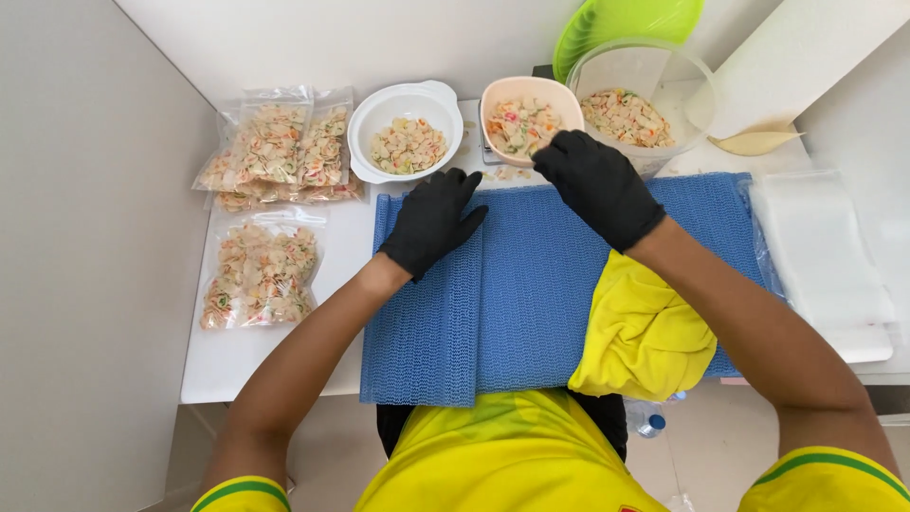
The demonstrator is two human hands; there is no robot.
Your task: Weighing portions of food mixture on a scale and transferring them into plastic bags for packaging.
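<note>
One white table (284, 356), seen from above, under everything. On it, a wide blue mesh mat (531, 294), partly covered by a folded yellow cloth (645, 337) at the right. Right of the mat, a stack of empty clear bags (825, 256). At the far left, several sealed clear bags of coloured pasta shells (275, 152), and one more sealed bag (258, 275) lying apart, nearer to the person. Behind the mat, in a row: a white bowl (365, 142) with some shells, a pink bowl (502, 95) with shells, a clear round tub (697, 90) also with shells, a green lid (616, 24) leaning behind it. Left hand (431, 223), in black glove, flat on the mat with fingers spread open, holding nothing. Right hand (597, 185), also gloved, at the near rim of the pink bowl, fingers curled down and closed toward the shells; not possible to tell if any shell is gripped. Few loose shells (507, 173) on the table just in front of the pink bowl.
</note>
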